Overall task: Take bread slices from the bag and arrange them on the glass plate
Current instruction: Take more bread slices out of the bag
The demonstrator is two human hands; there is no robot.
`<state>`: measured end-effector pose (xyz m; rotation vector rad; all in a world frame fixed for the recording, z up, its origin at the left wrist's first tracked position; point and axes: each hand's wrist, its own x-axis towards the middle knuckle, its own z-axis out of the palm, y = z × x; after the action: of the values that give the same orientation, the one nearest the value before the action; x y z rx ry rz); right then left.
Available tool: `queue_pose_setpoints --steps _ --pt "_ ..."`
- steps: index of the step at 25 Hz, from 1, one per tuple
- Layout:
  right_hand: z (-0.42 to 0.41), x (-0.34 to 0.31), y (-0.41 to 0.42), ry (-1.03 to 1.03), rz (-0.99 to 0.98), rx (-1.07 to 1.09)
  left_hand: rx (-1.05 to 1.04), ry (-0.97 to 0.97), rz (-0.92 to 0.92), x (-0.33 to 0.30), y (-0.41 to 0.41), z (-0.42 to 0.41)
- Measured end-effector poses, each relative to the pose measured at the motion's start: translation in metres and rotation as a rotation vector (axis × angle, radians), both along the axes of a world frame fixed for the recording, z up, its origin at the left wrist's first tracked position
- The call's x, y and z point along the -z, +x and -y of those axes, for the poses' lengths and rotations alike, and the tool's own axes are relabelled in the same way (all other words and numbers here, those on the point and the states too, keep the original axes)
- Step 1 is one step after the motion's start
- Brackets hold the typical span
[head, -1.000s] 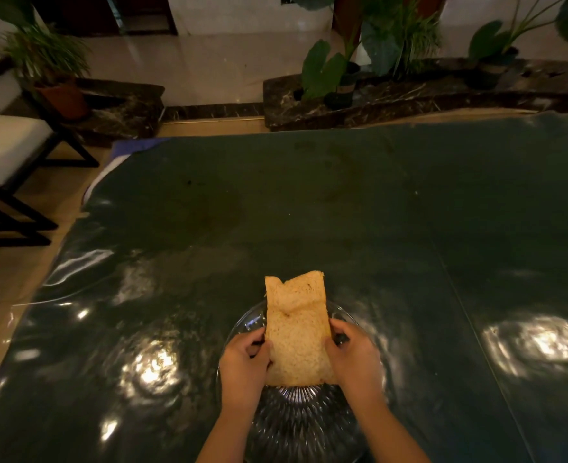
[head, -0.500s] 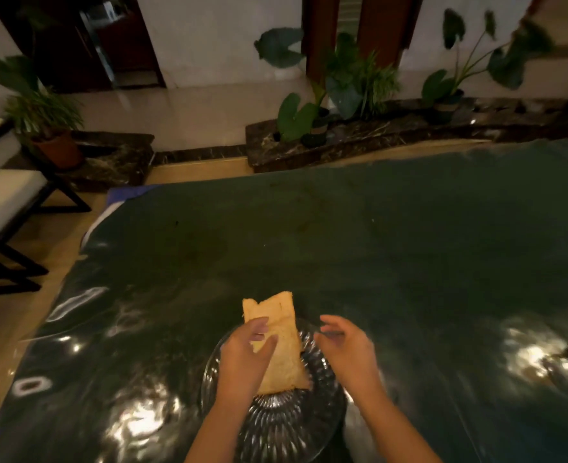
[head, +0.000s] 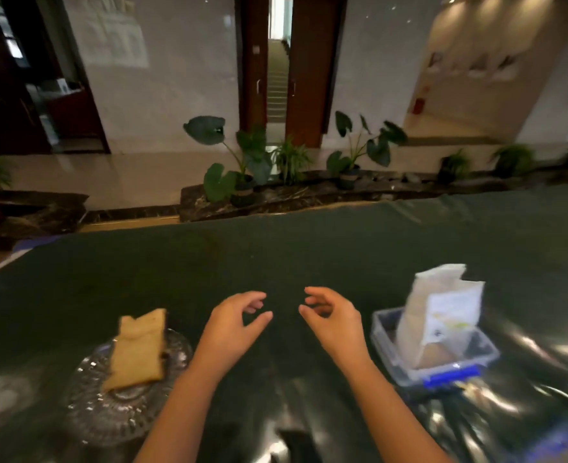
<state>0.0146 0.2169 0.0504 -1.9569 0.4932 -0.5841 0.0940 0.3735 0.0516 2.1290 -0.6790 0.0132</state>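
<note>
Two empty, loosely curled hands, left hand and right hand, hover between a tan bread slice on a ribbed glass plate and a clear bread bag.

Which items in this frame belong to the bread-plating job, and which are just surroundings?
Job:
- bread slice lying on the glass plate
- bread bag standing in a clear plastic tub
- left hand and right hand, both empty

Surroundings:
- potted plants
- wooden door

Bread slice on glass plate, left; bag in container, right.
</note>
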Motion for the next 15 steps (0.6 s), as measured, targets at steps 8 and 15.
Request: queue_pose_setpoints --steps 8,15 --pt "0.136 -0.021 -0.145 -0.086 0.014 0.057 0.081 -0.021 -0.066 -0.019 -0.12 0.126" --pt "0.228 -0.015 -0.152 -0.088 -0.035 0.04 0.088 0.05 -0.084 -0.016 -0.121 0.205"
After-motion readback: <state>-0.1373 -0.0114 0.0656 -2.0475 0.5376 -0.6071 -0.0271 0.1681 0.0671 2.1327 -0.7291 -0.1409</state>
